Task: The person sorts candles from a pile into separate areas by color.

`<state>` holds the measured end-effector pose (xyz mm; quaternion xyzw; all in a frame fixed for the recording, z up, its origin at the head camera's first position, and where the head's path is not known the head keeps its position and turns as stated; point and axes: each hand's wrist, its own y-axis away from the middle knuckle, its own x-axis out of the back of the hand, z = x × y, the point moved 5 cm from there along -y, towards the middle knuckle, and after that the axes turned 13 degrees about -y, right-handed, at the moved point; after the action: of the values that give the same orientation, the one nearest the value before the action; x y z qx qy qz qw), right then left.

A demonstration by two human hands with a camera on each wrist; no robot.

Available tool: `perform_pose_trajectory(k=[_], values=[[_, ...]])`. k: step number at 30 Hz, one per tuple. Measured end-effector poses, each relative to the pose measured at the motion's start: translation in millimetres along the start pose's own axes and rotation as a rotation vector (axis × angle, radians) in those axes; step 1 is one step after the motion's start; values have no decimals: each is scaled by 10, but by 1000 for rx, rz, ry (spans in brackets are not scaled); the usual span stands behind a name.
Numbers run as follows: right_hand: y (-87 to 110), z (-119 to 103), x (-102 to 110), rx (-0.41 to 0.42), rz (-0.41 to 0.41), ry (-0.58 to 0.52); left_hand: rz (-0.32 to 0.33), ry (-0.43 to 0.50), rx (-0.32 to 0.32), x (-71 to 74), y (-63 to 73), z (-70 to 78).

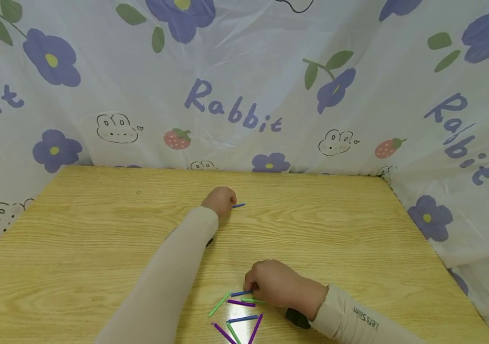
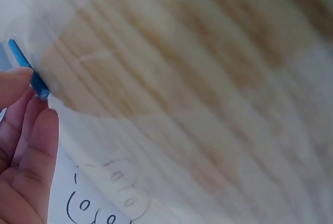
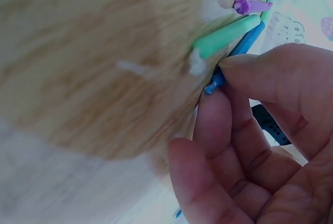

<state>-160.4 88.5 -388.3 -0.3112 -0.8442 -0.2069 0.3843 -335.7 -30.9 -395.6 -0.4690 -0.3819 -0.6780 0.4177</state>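
Observation:
Far out over the wooden table [image 1: 313,229], my left hand [image 1: 218,201] pinches a thin blue candle [image 1: 239,205] between thumb and fingers. In the left wrist view that blue candle [image 2: 22,60] sticks out past the thumb. Closer in, my right hand [image 1: 276,284] pinches the wick end of a second blue candle [image 3: 247,39], low at the tabletop. Right beside it lie a green candle [image 3: 226,37] and a purple candle [image 3: 252,5]. The right hand hides part of the blue and green candles in the head view.
Nearer the front edge, another blue candle [image 1: 243,318], a purple candle [image 1: 255,328] and a green candle [image 1: 233,333] form a triangle. One more purple candle [image 1: 222,333] lies left of it, and a slanted green candle [image 1: 219,305] above. A printed curtain [image 1: 235,57] hangs behind the table.

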Motion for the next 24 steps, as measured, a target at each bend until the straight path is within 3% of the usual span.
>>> perform_pose_trajectory(k=[6,13,17,24], values=[[3,-5,-1,4,6,13,26,58,8,34,25,-56],[3,-13,-11,4,-1,3,66,129,-46,115,45,-135],[5,-13,-14,1,3,11,61,244,-38,185,92,-130],[-1,-9,-22,-9,3,12,108,404,-24,345,206,-79]])
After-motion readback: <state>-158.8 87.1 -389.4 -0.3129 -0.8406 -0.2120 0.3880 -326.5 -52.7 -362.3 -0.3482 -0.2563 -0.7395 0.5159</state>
